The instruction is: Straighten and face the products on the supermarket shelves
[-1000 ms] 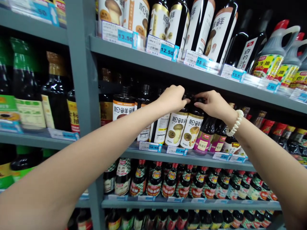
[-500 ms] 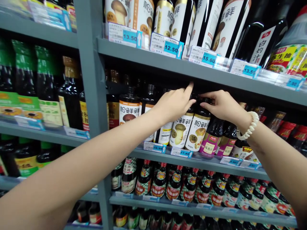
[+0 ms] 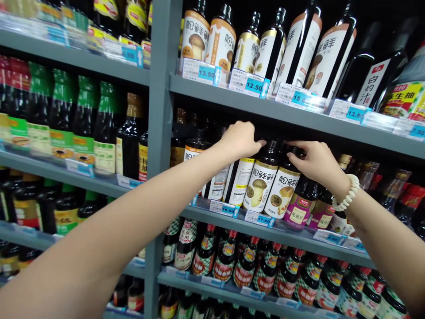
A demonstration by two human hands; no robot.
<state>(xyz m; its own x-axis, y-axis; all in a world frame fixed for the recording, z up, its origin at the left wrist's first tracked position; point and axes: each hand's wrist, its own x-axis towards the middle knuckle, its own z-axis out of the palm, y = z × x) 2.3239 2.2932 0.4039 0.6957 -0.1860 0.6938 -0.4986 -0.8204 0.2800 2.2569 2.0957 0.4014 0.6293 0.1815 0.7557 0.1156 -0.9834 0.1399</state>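
My right hand (image 3: 314,161) has its thumb and fingers at the dark neck of a sauce bottle (image 3: 281,192) with a white, gold-topped label and a mushroom picture. Beside that bottle on the left stands a similar sauce bottle (image 3: 260,186), upright on the same shelf. The thumb of my left hand (image 3: 239,138) points right, near the top of this second bottle. The other left fingers bend away behind the hand and are hidden. A dark bottle with a yellow-edged label (image 3: 241,181) stands below my left wrist.
The upper shelf edge (image 3: 292,113) runs just above both hands. Purple-labelled bottles (image 3: 300,208) stand to the right of my right hand. Rows of red-labelled bottles (image 3: 224,266) fill the shelf below. A grey upright post (image 3: 159,133) divides the shelving on the left.
The view has shifted, so the shelves appear lower and further right. My left forefinger, stretched out before, is now bent out of sight. The right hand stays at its bottle's neck.
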